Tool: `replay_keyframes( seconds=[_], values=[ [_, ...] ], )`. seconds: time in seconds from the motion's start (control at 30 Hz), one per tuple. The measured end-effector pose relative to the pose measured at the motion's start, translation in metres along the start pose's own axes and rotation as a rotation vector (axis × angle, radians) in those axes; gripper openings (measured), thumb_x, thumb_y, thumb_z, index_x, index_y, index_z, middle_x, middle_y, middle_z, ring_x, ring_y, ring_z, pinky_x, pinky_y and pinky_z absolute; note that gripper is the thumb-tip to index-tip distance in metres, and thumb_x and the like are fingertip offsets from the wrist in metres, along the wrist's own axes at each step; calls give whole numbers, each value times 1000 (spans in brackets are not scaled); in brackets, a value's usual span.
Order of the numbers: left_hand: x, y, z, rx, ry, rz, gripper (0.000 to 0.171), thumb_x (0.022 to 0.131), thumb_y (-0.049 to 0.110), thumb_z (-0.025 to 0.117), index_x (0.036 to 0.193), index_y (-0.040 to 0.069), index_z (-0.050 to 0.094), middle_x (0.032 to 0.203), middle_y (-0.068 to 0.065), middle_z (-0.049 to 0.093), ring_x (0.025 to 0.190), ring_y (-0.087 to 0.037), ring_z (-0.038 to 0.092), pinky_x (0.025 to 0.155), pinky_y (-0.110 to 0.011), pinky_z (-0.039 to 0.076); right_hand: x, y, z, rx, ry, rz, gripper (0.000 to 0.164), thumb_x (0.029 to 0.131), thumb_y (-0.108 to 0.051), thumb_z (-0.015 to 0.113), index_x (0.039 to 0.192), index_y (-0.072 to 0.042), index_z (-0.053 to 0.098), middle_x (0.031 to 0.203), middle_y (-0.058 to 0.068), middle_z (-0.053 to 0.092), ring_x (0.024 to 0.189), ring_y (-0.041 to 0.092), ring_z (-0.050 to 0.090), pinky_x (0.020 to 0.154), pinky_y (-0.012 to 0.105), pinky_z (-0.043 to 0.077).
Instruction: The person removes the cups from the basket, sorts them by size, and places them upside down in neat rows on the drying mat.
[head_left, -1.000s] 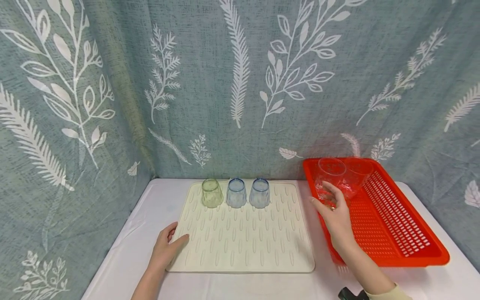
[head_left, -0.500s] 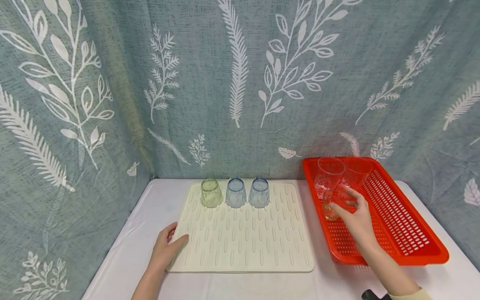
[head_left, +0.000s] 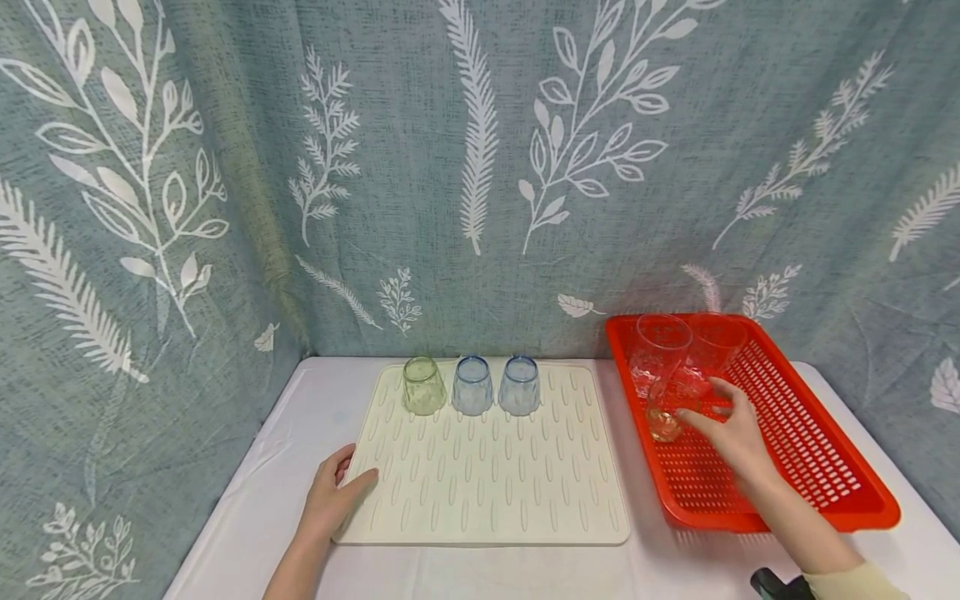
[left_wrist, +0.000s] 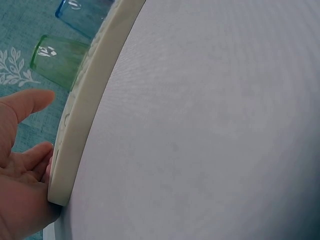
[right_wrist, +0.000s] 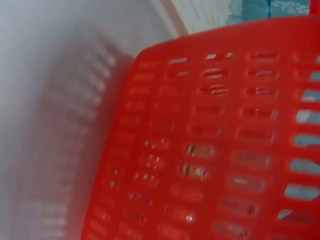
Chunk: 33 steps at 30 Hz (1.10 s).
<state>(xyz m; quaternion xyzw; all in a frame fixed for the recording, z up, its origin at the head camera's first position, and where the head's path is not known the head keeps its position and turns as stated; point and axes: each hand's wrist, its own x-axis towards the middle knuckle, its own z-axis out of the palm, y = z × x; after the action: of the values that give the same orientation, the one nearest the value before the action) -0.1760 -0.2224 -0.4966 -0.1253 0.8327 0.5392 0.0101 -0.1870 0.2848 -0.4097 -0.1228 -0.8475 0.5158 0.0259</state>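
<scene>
My left hand (head_left: 339, 496) rests at the left edge of a cream drying mat (head_left: 480, 492). In the left wrist view its thumb stands apart from the mat (left_wrist: 85, 130), and some fingertips are hidden behind the edge. A green glass (head_left: 423, 390) and two blue glasses, one in the middle (head_left: 472, 390) and one at right (head_left: 519, 390), stand upside down along the mat's back. Inside the red basket (head_left: 825, 425), my right hand (head_left: 731, 425) has thumb and fingers spread beside a clear, amber-tinted glass (head_left: 664, 423). The thumb tip overlaps that glass in the head view.
Two larger clear glasses, one at left (head_left: 660, 350) and one at right (head_left: 716, 342), stand at the basket's back. In the right wrist view the slotted basket wall (right_wrist: 210, 125) blocks sight of the right hand. A patterned curtain (head_left: 420, 167) hangs behind the white-covered table (head_left: 247, 500).
My right hand has moved rightward and down from over the basket's left rim into the basket, uncovering the amber-tinted glass. The left hand and the glasses on the mat have stayed put.
</scene>
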Motion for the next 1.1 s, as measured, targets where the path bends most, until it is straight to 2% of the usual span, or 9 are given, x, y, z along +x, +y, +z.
replay_keyframes(
  seconds=[0.13,0.33,0.6,0.8,0.9,1.1],
  values=[
    [0,0,0,8,1,4,71,91,15,64,148,-7,27,140,-28,35,127,-39,37,108,-49,29,8,2,-4,-50,-35,11,88,92,-26,68,151,6,10,148,34,15,122,47,30,95,57,42],
    [0,2,0,1,-2,-1,73,91,16,65,148,-7,26,141,-28,35,128,-40,36,108,-50,29,17,9,-12,20,-95,82,96,90,-28,70,151,6,3,151,34,12,128,49,26,103,62,37],
    [-1,3,-2,6,-4,-10,73,91,16,65,148,-7,27,142,-28,34,129,-41,34,110,-52,27,28,12,-19,37,-254,161,98,92,-25,66,150,6,-6,150,36,5,126,49,30,103,59,39],
    [0,0,-1,5,-9,-20,74,91,16,64,149,-6,25,142,-28,33,129,-41,34,110,-53,26,33,16,-17,-43,-351,141,100,89,-25,69,149,8,-4,146,37,10,124,51,29,100,62,38],
    [1,-1,-1,4,-9,-13,73,91,15,63,149,-6,25,142,-28,33,129,-41,33,110,-53,26,36,18,-15,-91,-369,120,103,87,-29,71,148,9,-2,146,37,12,124,51,29,99,64,39],
    [1,-2,-1,6,-9,-7,74,90,17,64,149,-6,26,141,-27,34,128,-40,34,109,-52,27,43,24,-10,-105,-388,117,112,81,-35,77,150,6,0,147,34,16,125,50,29,97,62,42]
  ],
)
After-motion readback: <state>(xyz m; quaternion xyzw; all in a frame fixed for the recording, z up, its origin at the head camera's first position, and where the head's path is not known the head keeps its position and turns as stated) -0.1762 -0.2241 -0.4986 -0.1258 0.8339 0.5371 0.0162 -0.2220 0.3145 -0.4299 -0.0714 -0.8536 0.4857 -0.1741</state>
